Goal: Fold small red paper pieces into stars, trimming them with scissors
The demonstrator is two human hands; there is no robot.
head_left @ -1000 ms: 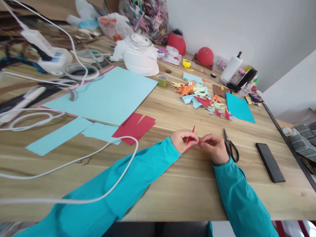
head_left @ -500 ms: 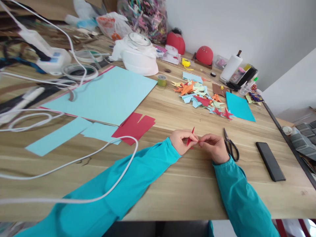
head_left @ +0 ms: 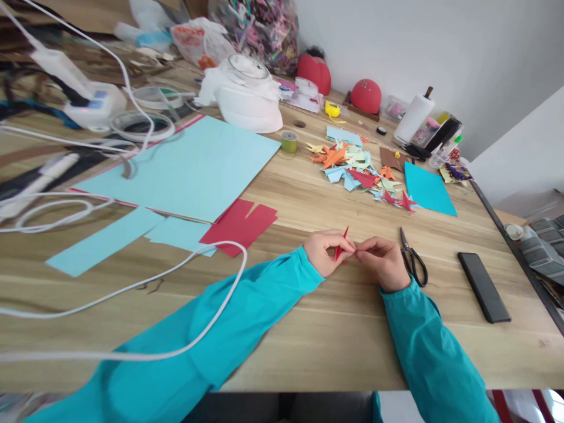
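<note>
A small red folded paper piece is pinched in my left hand, one pointed tip sticking up past the fingers. My right hand meets it fingertip to fingertip, its thumb and forefinger closed on the right end of the same paper. Just right of that hand lie black-handled scissors. Red paper sheets with a slit lie to the left of my hands. Beyond them is a heap of folded paper figures in orange, blue, green and red. The fingers partly cover the held paper.
A large light-blue sheet and cut blue strips lie at the left. A white cable loops over my left sleeve. A black phone is at the right, a turquoise sheet behind it. A green spool stands farther back.
Almost nothing differs. Both hands keep their pinch on the red paper, with at most a very slight shift of the fingers and the view.
</note>
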